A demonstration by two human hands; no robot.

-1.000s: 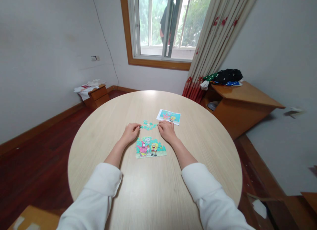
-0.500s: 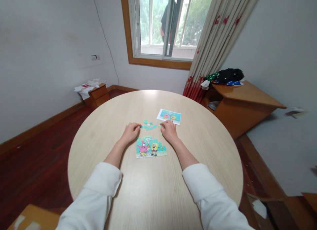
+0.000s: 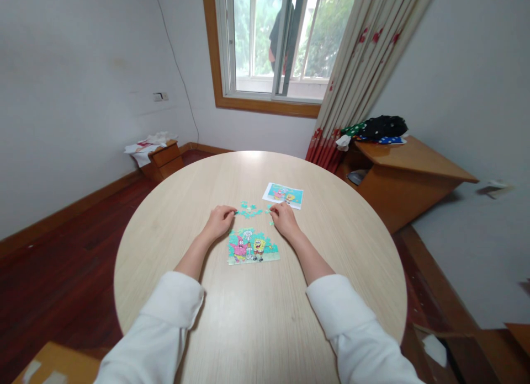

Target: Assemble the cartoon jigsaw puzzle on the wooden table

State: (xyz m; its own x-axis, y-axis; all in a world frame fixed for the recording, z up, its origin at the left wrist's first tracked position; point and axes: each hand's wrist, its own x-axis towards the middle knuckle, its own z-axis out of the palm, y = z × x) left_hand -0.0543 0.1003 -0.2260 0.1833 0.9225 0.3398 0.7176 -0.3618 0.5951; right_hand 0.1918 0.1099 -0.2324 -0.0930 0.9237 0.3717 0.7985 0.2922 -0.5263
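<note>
On the round table (image 3: 252, 329) lies a partly assembled jigsaw puzzle (image 3: 253, 249) of cartoon figures, its upper edge uneven. Beyond it several loose teal puzzle pieces (image 3: 249, 212) are scattered between my hands. My left hand (image 3: 220, 220) rests left of them, thumb and forefinger pinched on what looks like a small puzzle piece. To the right, my right hand (image 3: 284, 218) has its fingertips closed at a teal piece (image 3: 268, 210), partly covered by the fingers. One more small piece (image 3: 271, 224) lies under the right hand's near side. Behind that hand is a printed reference picture (image 3: 285, 194).
A wooden cabinet (image 3: 414, 158) with a heap of cloths (image 3: 381, 130) stands at the right, beside the curtain (image 3: 364, 58). A small drawer stand (image 3: 166, 159) is at the far left. Beyond the table is a window (image 3: 256, 47).
My right hand has shifted very slightly to the right, uncovering a small piece beside it. My left hand and the assembled puzzle stay as they were.
</note>
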